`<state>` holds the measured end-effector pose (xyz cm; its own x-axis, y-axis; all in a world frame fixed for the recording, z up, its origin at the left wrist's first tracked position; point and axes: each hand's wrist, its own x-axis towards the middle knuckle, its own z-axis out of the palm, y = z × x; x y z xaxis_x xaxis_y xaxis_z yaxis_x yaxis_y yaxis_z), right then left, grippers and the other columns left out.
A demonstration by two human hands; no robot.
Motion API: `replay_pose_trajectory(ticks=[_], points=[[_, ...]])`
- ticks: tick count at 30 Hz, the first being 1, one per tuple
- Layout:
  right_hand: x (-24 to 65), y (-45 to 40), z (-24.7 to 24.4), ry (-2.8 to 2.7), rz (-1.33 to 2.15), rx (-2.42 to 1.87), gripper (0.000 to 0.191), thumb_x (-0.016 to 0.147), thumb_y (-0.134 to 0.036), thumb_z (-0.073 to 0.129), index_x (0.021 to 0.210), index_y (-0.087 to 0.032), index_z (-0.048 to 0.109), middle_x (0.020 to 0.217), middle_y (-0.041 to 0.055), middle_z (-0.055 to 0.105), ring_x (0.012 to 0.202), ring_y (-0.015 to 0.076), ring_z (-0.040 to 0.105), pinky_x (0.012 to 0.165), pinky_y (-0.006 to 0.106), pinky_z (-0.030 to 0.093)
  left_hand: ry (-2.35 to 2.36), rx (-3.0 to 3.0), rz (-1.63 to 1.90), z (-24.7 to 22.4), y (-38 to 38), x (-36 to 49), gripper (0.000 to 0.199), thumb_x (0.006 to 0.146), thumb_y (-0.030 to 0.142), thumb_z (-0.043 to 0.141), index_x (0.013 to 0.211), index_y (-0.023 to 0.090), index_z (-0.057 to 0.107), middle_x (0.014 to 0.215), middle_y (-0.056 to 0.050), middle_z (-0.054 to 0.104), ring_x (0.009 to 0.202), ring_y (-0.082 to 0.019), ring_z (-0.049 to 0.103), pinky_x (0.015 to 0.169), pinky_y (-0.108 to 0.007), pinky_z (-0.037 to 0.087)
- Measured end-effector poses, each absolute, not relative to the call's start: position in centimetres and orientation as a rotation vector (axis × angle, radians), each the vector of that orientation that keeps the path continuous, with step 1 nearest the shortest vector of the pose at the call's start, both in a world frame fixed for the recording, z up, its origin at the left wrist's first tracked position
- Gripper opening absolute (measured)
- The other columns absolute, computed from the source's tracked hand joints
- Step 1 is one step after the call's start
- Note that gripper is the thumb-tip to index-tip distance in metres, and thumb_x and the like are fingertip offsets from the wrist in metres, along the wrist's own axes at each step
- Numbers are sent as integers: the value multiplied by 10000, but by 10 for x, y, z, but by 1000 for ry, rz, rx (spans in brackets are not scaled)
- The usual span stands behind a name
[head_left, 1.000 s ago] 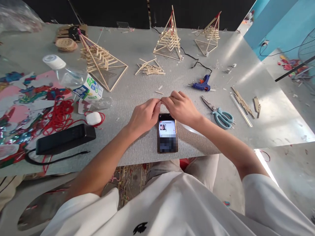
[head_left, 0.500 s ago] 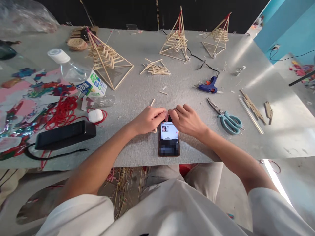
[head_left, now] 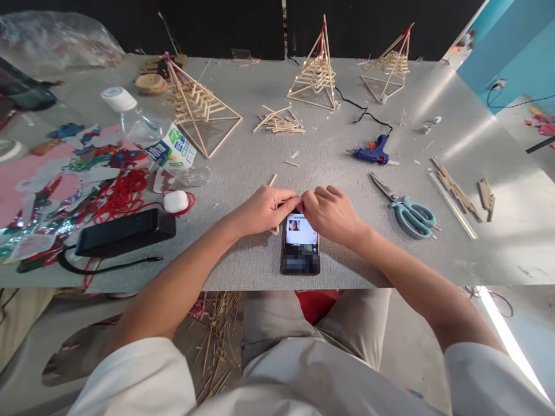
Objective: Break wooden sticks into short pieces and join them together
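My left hand [head_left: 267, 209] is closed, its thumb and forefinger pinched together just above the top of a phone [head_left: 300, 254]. My right hand [head_left: 333, 215] is closed too, fingers curled, its tips meeting the left fingertips. Whatever is pinched between them is too small or hidden to make out. The phone lies on the table with its screen lit, its top end partly covered by the hands. A thin wooden stick [head_left: 273, 179] shows beyond my left hand and again below it; whether the hand grips it or only lies over it, I cannot tell.
Ahead lie a pile of short sticks [head_left: 280, 121] and stick pyramids [head_left: 313, 81]. To the right are a blue glue gun [head_left: 372, 151], scissors [head_left: 411, 216] and wooden strips [head_left: 455, 188]. A bottle [head_left: 176, 147], red cord [head_left: 124, 190] and black power bank [head_left: 125, 232] sit left.
The camera view has shifted slightly, so the table things appear further right. Both hands keep nearly the same closed pose, fingertips together above the phone.
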<state>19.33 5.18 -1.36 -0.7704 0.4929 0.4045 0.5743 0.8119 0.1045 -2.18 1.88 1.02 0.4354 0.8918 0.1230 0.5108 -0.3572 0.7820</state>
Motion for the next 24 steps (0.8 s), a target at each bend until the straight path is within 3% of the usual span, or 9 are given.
replay_pose_trajectory(ticks=[7,13,18,24], points=[[201,61,-11,-2548,521,-612,190,1077,-226,351,936,-209,477,757,-2,528,648,140,406,688,303,346,1114,2187,744,16,18,-28,315,1067,345,548,859,169,706,573,65,488,506,-86,408,522,-230,319],[196,57,-7,-2172,1345,-539,351,1134,-346,309,814,-235,405,694,-56,417,596,98,397,608,258,372,1047,2201,817,16,21,-31,319,1067,369,550,909,175,748,585,60,518,502,-85,391,514,-232,311],[200,57,-5,-2192,1269,-522,398,1148,-459,365,877,-203,503,689,-62,451,590,90,400,614,261,364,1055,2142,811,13,20,-26,403,1102,419,483,917,170,740,699,7,667,596,-107,544,591,-229,408],[203,61,-9,-2322,1145,-561,287,1140,-330,336,922,-209,479,715,-60,486,585,83,412,634,262,358,1119,2125,813,10,20,-25,369,1097,380,480,873,171,686,639,39,584,552,-98,487,564,-226,387]])
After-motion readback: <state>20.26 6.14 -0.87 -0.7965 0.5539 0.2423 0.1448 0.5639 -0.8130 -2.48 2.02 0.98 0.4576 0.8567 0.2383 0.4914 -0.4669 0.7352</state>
